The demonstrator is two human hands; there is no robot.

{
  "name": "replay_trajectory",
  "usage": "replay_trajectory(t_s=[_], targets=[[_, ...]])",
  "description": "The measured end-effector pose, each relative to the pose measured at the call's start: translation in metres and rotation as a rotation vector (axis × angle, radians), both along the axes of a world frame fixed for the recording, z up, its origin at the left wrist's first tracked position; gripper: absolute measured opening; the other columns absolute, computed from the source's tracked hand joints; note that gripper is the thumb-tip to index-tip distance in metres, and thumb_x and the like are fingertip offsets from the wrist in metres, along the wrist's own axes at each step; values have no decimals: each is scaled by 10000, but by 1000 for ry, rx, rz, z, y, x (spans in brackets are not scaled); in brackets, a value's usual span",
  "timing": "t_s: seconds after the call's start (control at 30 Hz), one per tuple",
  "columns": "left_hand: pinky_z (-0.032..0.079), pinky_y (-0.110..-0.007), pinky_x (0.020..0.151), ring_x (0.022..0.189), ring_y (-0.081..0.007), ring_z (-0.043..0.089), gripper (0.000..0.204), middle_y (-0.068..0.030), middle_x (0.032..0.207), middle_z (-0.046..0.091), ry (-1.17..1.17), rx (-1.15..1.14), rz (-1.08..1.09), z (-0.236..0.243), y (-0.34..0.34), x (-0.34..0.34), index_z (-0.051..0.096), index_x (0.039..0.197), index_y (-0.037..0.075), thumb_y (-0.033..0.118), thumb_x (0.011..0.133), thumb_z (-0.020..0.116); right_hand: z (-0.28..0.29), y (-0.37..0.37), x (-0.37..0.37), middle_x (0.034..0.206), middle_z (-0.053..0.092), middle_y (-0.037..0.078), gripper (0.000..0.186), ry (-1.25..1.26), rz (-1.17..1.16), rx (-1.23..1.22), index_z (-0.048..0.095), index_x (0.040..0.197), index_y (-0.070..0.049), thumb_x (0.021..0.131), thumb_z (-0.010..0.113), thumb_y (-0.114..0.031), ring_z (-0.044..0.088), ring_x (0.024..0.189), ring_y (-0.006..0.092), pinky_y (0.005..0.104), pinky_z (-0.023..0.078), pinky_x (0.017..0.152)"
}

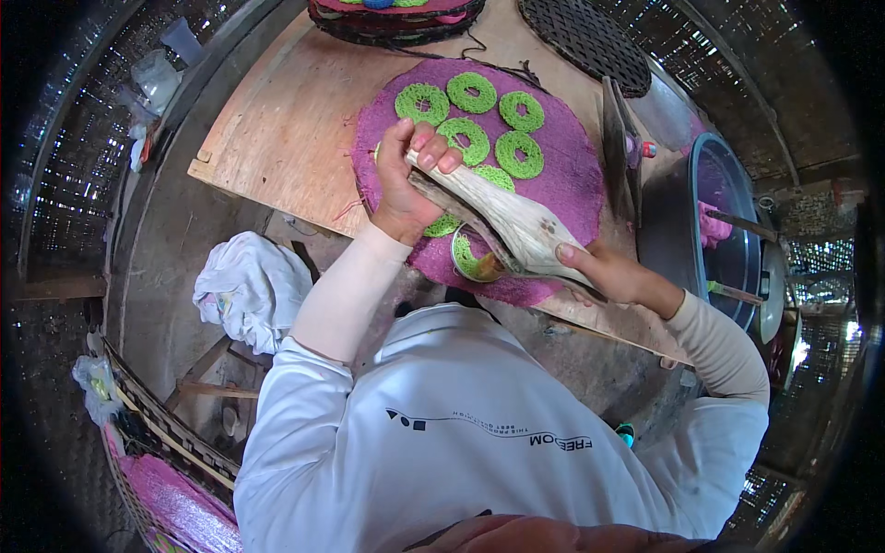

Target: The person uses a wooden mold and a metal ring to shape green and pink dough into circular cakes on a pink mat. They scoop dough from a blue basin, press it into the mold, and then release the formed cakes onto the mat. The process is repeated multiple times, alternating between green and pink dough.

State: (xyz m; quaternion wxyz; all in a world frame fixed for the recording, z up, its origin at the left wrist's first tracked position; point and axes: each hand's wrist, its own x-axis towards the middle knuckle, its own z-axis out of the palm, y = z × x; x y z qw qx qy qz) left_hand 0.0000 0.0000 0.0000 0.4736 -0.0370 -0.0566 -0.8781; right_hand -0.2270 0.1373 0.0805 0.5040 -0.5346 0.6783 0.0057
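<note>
Both my hands grip a long, pale wooden press [525, 221] made of two pieces laid together, held slanting over the table. My left hand [412, 180] is closed round its narrow far-left end. Around the wider near-right end, my right hand [613, 272] is closed, its thumb on top. Under the press is a white-rimmed round mould [458, 261] with green strands in it; the press hides part of it. Several lacy green rings [519, 155] of thin strands lie on a round purple cloth [572, 175]. Some rings are partly covered by my left hand and the press.
The cloth lies on a plywood table [267, 138]. Dark woven trays [590, 46] are at the far edge. To the right stands a large grey basin [678, 203] holding pink dough [713, 226] and a stick. A bundled white cloth [253, 286] is at the left.
</note>
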Motion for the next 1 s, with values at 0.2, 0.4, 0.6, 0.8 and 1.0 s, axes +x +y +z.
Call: replay_trajectory(t_s=[0.2,0.4,0.6,0.8,1.0], targets=[[395,-291,608,491,-95,407,338,72,447,341,-91,-112,43,2,-4,-14,356,563,200,322,873,415,21,-6,1,513,540,126,752,157,20,-88,630,695,51,768,422,-668,569,524,226,372,409,508],[387,-286,637,436,-86,374,352,77,405,308,-123,-213,117,12,-18,1,357,550,200,318,879,400,8,-14,14,570,558,213,734,255,45,-208,631,767,76,756,468,-640,597,585,308,428,423,574],[382,-275,606,437,-92,383,361,72,407,323,-173,-172,137,16,-15,26,360,540,195,299,885,394,2,-14,36,557,544,215,756,147,52,-206,625,760,86,758,456,-651,591,568,296,435,422,569],[356,-283,506,452,-124,383,371,50,414,322,-203,57,91,5,6,19,346,543,176,328,876,409,-4,-1,22,491,504,138,767,116,36,-74,612,676,75,765,437,-666,554,513,229,407,413,510],[315,-388,988,1142,-275,417,747,-138,1149,485,6,-227,-155,34,14,13,330,1297,51,528,762,541,30,17,8,462,488,55,680,-31,-69,-124,585,604,17,818,422,-607,507,457,136,293,380,432]])
